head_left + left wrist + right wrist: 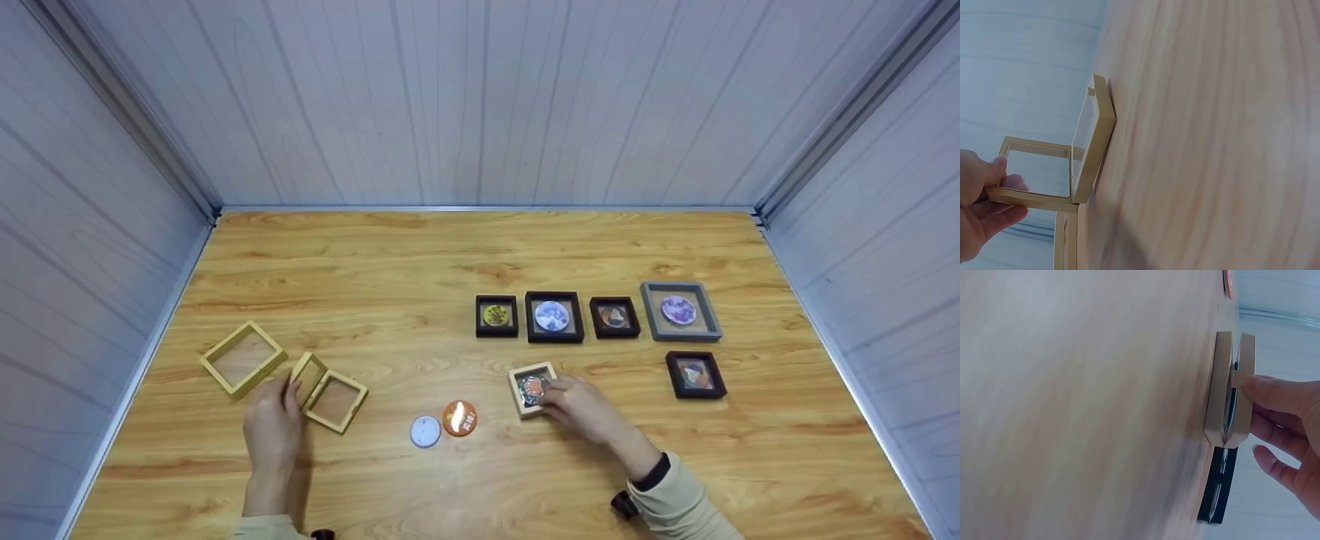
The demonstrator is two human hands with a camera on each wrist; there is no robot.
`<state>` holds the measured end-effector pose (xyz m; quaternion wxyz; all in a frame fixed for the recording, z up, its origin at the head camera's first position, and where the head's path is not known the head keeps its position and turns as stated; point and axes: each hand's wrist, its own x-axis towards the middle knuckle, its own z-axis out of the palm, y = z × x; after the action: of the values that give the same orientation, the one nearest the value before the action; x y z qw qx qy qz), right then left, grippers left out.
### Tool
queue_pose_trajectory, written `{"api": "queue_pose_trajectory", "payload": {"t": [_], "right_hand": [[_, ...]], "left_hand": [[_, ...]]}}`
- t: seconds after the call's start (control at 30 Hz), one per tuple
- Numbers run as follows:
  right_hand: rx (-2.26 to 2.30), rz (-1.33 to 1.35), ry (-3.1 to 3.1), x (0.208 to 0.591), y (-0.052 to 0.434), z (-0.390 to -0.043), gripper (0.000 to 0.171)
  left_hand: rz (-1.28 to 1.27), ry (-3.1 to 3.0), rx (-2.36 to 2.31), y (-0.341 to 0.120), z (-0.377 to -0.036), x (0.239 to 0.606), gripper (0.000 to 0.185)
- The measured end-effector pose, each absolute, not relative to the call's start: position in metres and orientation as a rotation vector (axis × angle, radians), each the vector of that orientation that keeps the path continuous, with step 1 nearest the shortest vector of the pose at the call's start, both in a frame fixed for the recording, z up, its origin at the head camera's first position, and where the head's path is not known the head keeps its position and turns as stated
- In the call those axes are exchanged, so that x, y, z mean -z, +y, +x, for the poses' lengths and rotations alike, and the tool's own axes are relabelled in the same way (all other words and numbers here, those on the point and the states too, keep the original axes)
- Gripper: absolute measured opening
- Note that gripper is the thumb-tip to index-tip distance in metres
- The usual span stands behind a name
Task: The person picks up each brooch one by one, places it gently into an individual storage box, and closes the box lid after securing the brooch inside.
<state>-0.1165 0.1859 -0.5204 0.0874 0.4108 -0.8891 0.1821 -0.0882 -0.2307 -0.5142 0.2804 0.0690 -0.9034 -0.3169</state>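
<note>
Left hand: thumb and fingers clamped on the edge of the raised half of the hinged yellow frame, thumb on one side, fingertips on the other.
Hinged yellow frame: at 2 o'clock from the left hand; its lower half lies on the counter, the other stands up from the hinge, each with a clear pane.
Second yellow frame: flat at 11 o'clock from the left hand, near the hinged one.
Right hand: thumb and fingers clamped on the upper half of the tan frame, at its 4 o'clock side.
Tan frame: on the counter, its halves slightly parted at one end; an orange-centred disc sits between them.
Loose badges: a white badge and an orange badge, side by side between 8 and 9 o'clock from the tan frame.
Row of frames: from the tan frame, a small black frame with a yellow disc at 11 o'clock, a larger black frame with a blue-and-white disc just past 12, another small black frame between 1 and 2, and a grey frame with a purple disc at 2.
Lone black frame: at 3 o'clock from the tan frame, just below the grey one, holding a multicoloured piece.
</note>
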Motion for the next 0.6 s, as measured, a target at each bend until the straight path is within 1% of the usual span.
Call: {"api": "queue_pose_trajectory", "payload": {"t": [0.6], "right_hand": [[-0.568,1.124,-2.656,0.521,0.211,-0.109,0.012]], "left_hand": [[0.031,-2.41,0.898,-0.196,-0.108,0.516,0.019]]}}
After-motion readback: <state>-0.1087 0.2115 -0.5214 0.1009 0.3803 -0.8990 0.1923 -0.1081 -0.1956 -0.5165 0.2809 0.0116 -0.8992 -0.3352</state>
